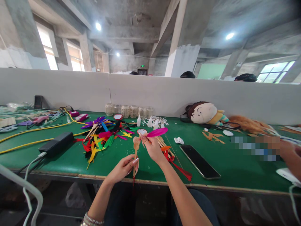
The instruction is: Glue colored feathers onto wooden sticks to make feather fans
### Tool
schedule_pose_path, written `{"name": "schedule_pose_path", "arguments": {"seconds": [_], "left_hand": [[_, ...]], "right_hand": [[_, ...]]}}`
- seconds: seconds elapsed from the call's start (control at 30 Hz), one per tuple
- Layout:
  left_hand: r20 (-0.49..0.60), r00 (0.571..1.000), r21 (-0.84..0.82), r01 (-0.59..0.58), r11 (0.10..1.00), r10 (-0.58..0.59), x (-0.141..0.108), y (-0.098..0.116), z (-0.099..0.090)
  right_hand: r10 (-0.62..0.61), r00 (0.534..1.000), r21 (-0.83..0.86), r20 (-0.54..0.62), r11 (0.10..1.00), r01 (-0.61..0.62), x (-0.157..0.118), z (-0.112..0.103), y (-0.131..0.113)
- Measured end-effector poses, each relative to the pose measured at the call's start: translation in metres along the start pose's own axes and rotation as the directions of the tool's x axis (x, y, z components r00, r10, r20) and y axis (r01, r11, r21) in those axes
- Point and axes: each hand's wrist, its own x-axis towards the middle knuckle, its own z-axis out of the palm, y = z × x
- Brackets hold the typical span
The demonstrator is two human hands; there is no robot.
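My left hand [121, 169] curls around a thin pale wooden stick [135, 157], thumb and fingers closed on the shaft, with a tan, feather-like tuft at its top end and a trace of red at the bottom. My right hand [152, 149] pinches a slender magenta feather [157, 132] near its quill between thumb and fingertips, holding it up just beside the top of the stick. Both hands are raised over the green-topped surface [225, 166], and neither is spread.

For a pinch like this, I'd judge a light grip near the quill works best: it steers the feather without creasing its vane, while the left hand holds the stick steady.

A heap of multicoloured feathers [101, 139] lies just left of my hands, and a bundle of wooden sticks with red feathers [168, 153] lies just right, with a black smartphone [199, 161] beyond it. Along the back stand 6 clear glass jars [129, 110] and small white squeeze bottles [150, 122]. At the far right edge — apart from mine — is another person's hand [290, 153].
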Motion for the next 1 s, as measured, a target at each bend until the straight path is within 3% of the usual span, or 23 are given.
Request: {"name": "schedule_pose_path", "arguments": {"seconds": [0.7, 1.0], "left_hand": [[-0.028, 0.999, 0.024, -0.037, 0.999, 0.038, 0.0, 0.004, 0.0032], [-0.05, 0.999, 0.116, -0.016, 0.993, 0.021, -0.0008, 0.0029, 0.0047]], "right_hand": [[0.003, 1.0, -0.021, -0.004, 1.0, -0.003, 0.0013, 0.0002, 0.003], [0.082, 0.996, 0.142, 0.028, 0.986, -0.086, 0.0013, -0.0015, 0.0085]]}}
